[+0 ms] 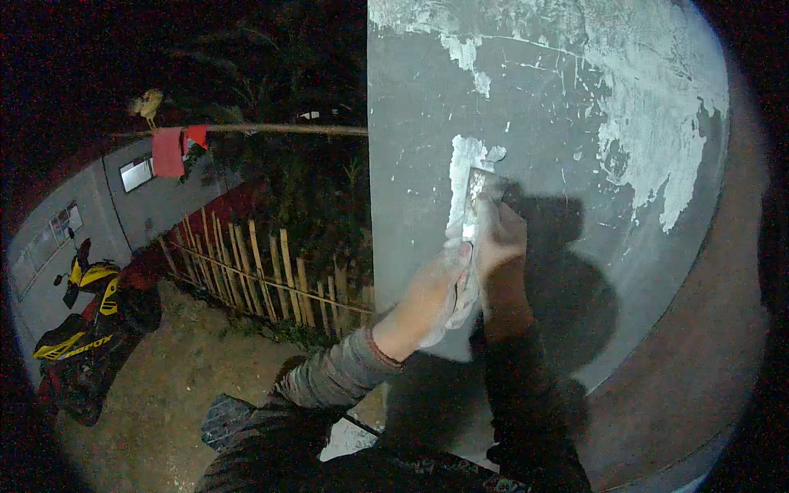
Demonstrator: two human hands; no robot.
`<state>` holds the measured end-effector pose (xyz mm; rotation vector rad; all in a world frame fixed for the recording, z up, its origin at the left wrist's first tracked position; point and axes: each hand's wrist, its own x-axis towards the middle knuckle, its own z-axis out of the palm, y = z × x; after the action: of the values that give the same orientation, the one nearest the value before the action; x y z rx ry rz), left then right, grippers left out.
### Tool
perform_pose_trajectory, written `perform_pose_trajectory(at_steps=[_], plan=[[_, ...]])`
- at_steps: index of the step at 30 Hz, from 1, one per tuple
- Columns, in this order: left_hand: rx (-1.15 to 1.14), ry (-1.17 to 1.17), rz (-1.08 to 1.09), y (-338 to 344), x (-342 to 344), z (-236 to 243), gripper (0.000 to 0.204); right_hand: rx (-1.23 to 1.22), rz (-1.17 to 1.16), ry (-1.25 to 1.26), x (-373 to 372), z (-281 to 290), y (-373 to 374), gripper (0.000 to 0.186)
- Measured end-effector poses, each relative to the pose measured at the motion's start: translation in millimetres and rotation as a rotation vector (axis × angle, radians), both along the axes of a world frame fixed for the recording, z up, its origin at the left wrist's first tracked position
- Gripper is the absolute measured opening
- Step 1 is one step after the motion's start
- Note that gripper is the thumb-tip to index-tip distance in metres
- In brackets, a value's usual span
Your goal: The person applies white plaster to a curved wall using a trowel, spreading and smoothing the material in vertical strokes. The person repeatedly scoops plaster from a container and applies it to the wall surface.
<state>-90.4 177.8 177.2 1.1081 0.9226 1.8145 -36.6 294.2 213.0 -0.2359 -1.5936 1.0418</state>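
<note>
"Grey wall (542, 140), streaked white toward its top, rose before you at night. What stood to your left?"

"Behind your left arm, a slatted fence (267, 275) crossed the yard; a yellow-and-black motorcycle (86, 312) was parked at far left."

"And your hands?"

"Close together in front of the wall. Your left hand (436, 287), lower, was blurred; whether it gripped anything, one could not tell. Your right hand (503, 238) was curled around a flat scraper (481, 189)."

"Where was that scraper?"

"Near the wall's middle, tilted, its blade just beside a white patch (467, 152)."
</note>
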Motion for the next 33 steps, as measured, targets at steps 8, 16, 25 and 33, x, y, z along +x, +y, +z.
perform_pose_trajectory(at_steps=[8, 16, 25, 33], plan=[[0.198, -0.041, -0.209, 12.3, -14.2, 19.9, 0.034, 0.411, -0.353, -0.181, 2.0, 23.8, 21.8, 0.021], [0.013, -0.071, -0.061, 7.2, -3.5, 24.6, 0.022, 0.95, -0.761, -0.182, -0.3, 23.3, 38.4, 0.017], [0.069, -0.358, -0.239, 19.7, -18.4, -5.2, 0.034, 0.727, -0.567, -0.205, 0.6, 22.0, 18.9, 0.02], [0.601, 0.813, 0.509, 40.2, -46.9, 41.3, 0.05, 1.139, -0.78, -0.057, -13.3, 52.0, 59.0, 0.019]])
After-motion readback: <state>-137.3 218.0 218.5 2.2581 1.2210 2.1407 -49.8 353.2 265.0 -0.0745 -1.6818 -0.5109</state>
